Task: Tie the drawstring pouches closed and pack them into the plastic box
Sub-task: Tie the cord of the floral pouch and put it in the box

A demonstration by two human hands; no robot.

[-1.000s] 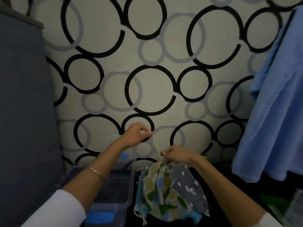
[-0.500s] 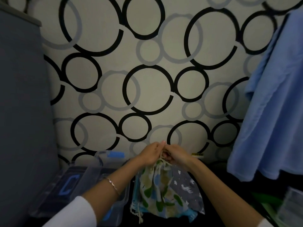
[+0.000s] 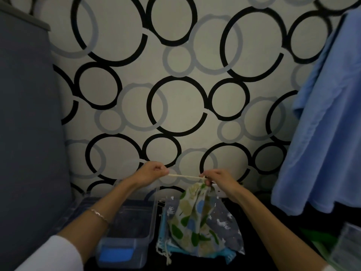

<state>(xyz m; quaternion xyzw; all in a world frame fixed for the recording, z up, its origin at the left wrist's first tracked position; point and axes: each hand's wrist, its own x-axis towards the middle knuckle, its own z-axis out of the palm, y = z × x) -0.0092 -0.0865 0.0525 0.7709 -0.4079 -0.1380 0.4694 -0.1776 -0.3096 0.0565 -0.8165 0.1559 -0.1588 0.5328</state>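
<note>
A cream pouch with green and blue blotches hangs by its gathered neck from my right hand. A pale drawstring runs taut and level from that neck to my left hand, which pinches its end. Under the pouch lie a grey pouch with white animals and a light blue one. The clear plastic box with a blue latch stands to the left, below my left forearm.
A wall with black and grey rings rises close behind. A dark grey panel stands at the left. A blue garment hangs at the right. Something green and a clear container sit at the bottom right.
My hands were together at the pouch's neck half a second ago. My left hand has since drawn out to the left, pulling the drawstring straight and level.
</note>
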